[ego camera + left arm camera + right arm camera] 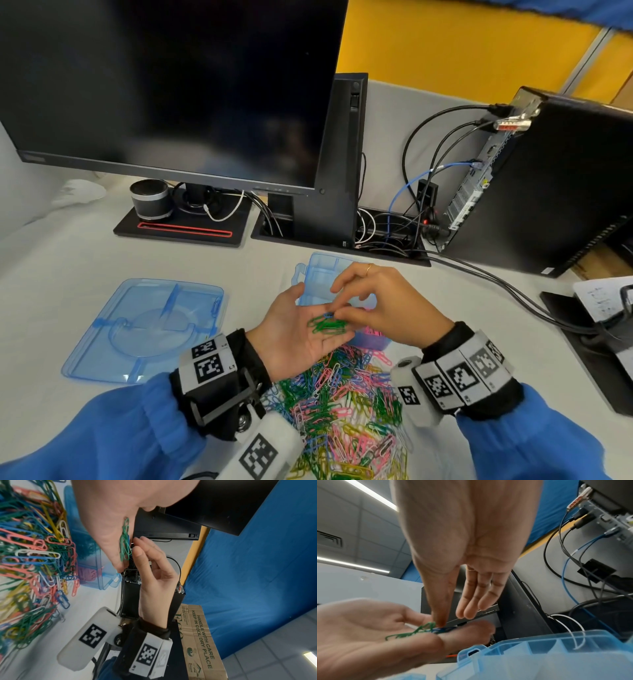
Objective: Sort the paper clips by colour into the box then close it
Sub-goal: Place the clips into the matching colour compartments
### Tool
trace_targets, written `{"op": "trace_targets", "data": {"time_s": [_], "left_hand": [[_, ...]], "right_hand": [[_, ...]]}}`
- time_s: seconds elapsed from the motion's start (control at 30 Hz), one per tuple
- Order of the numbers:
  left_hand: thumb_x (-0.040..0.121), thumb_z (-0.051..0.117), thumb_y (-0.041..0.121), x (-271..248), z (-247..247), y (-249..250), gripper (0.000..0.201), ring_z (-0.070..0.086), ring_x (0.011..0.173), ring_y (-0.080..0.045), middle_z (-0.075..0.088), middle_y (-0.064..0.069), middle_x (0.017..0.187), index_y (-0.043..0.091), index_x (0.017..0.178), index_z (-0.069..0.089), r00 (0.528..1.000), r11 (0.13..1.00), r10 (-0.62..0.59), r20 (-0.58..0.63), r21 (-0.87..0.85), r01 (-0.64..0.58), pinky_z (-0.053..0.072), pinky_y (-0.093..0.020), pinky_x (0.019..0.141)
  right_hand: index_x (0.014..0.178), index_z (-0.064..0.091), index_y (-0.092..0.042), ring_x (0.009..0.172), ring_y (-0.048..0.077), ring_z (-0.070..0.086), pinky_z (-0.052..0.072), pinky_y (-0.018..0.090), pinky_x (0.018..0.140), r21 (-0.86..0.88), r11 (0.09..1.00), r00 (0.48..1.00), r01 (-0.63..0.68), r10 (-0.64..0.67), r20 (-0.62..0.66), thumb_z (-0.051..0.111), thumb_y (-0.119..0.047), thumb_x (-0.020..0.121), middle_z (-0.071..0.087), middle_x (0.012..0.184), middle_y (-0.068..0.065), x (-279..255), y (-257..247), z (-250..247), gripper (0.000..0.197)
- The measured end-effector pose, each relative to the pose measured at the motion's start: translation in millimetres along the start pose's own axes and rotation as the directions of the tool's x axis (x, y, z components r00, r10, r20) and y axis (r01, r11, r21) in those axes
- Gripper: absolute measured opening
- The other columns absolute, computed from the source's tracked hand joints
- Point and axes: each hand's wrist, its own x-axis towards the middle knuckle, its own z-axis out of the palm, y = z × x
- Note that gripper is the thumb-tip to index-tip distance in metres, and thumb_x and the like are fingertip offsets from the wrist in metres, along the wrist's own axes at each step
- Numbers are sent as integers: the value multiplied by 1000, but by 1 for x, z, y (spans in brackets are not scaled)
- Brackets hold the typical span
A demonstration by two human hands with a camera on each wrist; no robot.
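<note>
Mixed clip pile (342,404) nearest, 6 o'clock on the table (68,260). Left hand (294,329) flat, palm up, carrying green clips (327,324). Right hand (383,305) pinches a blue clip (444,629) off them. Box (322,274) at 12 o'clock, pink clips (371,334) in one compartment; lid (144,329) at 9 o'clock. Monitor (164,85) behind.

Cardboard box (199,639) (brown): "HANDLE WITH CARE"

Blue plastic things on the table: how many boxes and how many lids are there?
box: 1
lid: 1
Total: 2
</note>
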Motion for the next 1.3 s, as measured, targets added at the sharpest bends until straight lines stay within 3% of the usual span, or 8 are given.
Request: {"op": "trace_targets", "data": {"time_s": [0.13, 0.33, 0.57, 0.83, 0.97, 1.13, 1.2, 1.3], "left_hand": [[99, 32, 53, 0, 1, -1, 74, 63, 97, -34, 58, -31, 123, -14, 119, 55, 1000, 1000, -3, -22, -15, 2, 52, -47, 81], [100, 31, 49, -2, 5, -6, 71, 71, 78, -35, 67, -30, 99, -16, 107, 59, 999, 1000, -16, -43, -23, 15, 55, -45, 78], [102, 23, 49, 1, 2, -11, 72, 56, 118, -39, 60, -31, 121, -13, 129, 47, 995, 999, -45, -87, 17, 47, 43, -41, 100], [102, 24, 47, 2, 2, -11, 70, 55, 120, -39, 60, -31, 122, -14, 126, 49, 997, 998, -57, -60, 11, 58, 42, -41, 102], [102, 23, 47, 3, 2, -9, 69, 58, 117, -37, 61, -29, 121, -12, 126, 50, 997, 998, -51, -57, 26, 53, 46, -40, 98], [102, 24, 47, 5, 0, -8, 68, 58, 116, -37, 62, -28, 121, -11, 126, 51, 997, 999, -40, -62, 20, 41, 46, -39, 98], [101, 27, 47, 4, 1, -8, 68, 56, 118, -38, 61, -28, 122, -11, 126, 51, 997, 1000, -15, -71, 6, 15, 43, -39, 99], [100, 30, 49, 5, 4, -5, 68, 55, 120, -37, 62, -27, 122, -11, 125, 51, 997, 999, 26, -76, -18, -27, 42, -38, 98]], "right_hand": [[86, 76, -23, 89, -3, 55, 38, 8, 71, 1, 1000, 999, -20, 20, 46, 75, -20, 80, 63, 99, -10, -1, 1, 1, 6], [83, 69, -18, 87, 2, 56, 37, 9, 73, 24, 1000, 998, 9, -10, 60, 65, -13, 87, 63, 93, -6, -4, 1, 5, 7], [86, 64, -14, 80, 8, 63, 48, 24, 69, 131, 991, 993, -42, 57, -107, 62, -10, 91, 68, 84, -5, -8, 0, -5, 7], [88, 62, -8, 62, 18, 68, 54, 21, 63, 298, 927, 883, -229, 327, -337, 63, -1, 87, 70, 70, 8, -1, 30, -23, 8], [84, 66, -10, 65, 14, 69, 54, 18, 66, 208, 921, 831, -330, 388, -400, 59, 2, 87, 72, 77, 10, 1, 48, -21, 14], [97, 73, -14, 88, 8, 63, 41, 14, 78, -39, 913, 875, -405, 375, -306, 61, -11, 90, 71, 97, -5, -5, 54, -17, 14], [96, 73, -18, 92, 8, 63, 41, 16, 77, -48, 920, 882, -389, 357, -307, 62, -16, 90, 71, 99, -8, -9, 50, -17, 12], [92, 73, -21, 89, 3, 63, 40, 4, 71, -20, 933, 901, -359, 341, -267, 65, -18, 89, 71, 97, -12, -13, 43, -19, 9]]}}
